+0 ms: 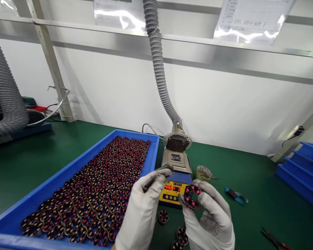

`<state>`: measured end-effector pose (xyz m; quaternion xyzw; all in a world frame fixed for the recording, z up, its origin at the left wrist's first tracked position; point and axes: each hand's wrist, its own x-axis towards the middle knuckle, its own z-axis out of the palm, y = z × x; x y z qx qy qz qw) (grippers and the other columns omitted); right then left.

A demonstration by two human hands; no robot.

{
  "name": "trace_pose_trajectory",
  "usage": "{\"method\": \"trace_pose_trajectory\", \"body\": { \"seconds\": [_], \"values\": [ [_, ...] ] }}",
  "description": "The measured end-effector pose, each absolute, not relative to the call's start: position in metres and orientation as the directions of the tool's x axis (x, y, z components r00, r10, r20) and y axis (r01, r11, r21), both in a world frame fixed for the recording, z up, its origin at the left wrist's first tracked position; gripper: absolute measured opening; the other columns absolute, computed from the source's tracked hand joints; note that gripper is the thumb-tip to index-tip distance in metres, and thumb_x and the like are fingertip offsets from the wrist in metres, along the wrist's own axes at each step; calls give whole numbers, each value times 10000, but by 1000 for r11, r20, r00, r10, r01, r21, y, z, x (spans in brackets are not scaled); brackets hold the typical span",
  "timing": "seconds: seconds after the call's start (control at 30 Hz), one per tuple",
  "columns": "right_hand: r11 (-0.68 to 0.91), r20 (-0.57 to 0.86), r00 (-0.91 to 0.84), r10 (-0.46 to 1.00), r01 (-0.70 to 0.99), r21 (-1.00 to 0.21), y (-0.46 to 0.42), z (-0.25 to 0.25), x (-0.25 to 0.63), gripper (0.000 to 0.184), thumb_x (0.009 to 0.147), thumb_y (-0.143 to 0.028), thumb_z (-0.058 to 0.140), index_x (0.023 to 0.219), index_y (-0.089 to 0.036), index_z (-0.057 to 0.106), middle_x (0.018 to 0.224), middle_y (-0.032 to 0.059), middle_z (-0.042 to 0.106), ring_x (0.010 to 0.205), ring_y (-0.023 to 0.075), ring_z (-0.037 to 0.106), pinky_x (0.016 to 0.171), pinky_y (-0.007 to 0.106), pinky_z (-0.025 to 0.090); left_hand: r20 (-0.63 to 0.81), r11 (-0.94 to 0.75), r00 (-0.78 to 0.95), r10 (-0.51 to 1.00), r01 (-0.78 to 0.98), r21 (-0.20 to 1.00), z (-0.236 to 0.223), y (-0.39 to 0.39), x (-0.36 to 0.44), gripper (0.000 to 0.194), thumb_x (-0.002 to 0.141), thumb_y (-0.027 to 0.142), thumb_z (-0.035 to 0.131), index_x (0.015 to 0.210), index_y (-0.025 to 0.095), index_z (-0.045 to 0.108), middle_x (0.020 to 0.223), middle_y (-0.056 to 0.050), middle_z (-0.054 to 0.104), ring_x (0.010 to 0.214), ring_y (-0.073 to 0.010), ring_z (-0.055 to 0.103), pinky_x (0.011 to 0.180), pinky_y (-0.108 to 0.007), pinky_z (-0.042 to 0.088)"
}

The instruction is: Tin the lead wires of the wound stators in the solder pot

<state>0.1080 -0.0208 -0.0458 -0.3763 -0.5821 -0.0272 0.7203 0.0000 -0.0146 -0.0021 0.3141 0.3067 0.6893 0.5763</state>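
Our right hand (213,212) pinches a wound ring (187,200), hole facing us, to the right of our left hand (144,205); whether that curled grip holds anything, we cannot tell.

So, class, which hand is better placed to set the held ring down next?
Probably the right hand: it holds the ring in its fingertips. The left hand is apart from that ring, nearer the blue tray.

The yellow panel (166,201) bears "CM 558", its red display (168,187) "428"
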Motion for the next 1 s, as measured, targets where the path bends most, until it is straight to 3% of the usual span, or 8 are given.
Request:
{"method": "trace_pose_trajectory", "body": {
  "seconds": [0.13,0.23,0.37,0.5,0.7,0.8,0.9,1.0],
  "values": [
    [758,902,270,336,491,-430,-19,-50,110,555,691,-33,618,1137,-355,546,1135,7,551,987,200,570,823,357,503,-5,25,45,999,-459,888,3,-15,1,218,619,167,748,835,178,713,831,-36,730,796,-151,662,738,-199,525],
    [767,917,204,342,503,-398,-19,-54,110,596,686,-14,604,1170,-353,527,1153,9,544,1000,207,565,832,371,496,17,-86,-133,991,-533,842,0,-16,5,109,579,134,757,658,196,713,673,9,720,634,-107,653,637,-150,530],
    [762,903,244,355,484,-430,-18,-53,108,551,691,-57,644,1145,-348,528,1134,8,549,956,195,588,786,351,510,158,-254,-216,964,-557,791,1,-17,-1,194,569,149,779,721,258,726,787,36,738,722,-95,667,689,-114,520],
    [759,892,258,370,471,-451,-20,-55,110,497,680,-64,651,1087,-334,554,1125,17,567,960,204,597,768,349,514,41,-25,18,999,-517,856,11,-17,-5,303,600,117,753,886,209,711,868,-24,736,793,-121,665,718,-137,520],
    [779,919,161,360,490,-391,-21,-60,113,638,599,-17,684,1143,-318,540,1130,37,586,945,238,604,781,390,525,1,9,23,1000,-446,895,11,-14,0,181,614,132,737,791,165,716,751,-21,731,685,-104,648,656,-140,515],
    [770,880,213,425,426,-475,-23,-56,107,554,626,-39,684,1085,-321,553,1101,32,593,937,224,605,782,385,521,47,-67,-54,997,-475,878,7,-10,-4,167,645,206,742,810,200,714,776,4,729,739,-99,653,704,-135,511],
    [735,800,260,540,317,-599,-27,-49,103,515,650,-61,689,1063,-325,530,1072,23,592,939,195,601,772,350,517,54,-198,-295,954,-485,852,8,-10,-14,181,693,302,716,865,250,696,864,33,726,852,-95,648,783,-136,499],
    [648,669,271,692,174,-741,-26,-41,111,429,653,-94,702,1003,-293,553,1023,23,610,918,168,603,767,298,510,80,-201,-399,913,-271,941,4,-18,-32,193,713,333,693,896,275,688,909,34,723,870,-105,652,764,-136,506]
  ]
}}
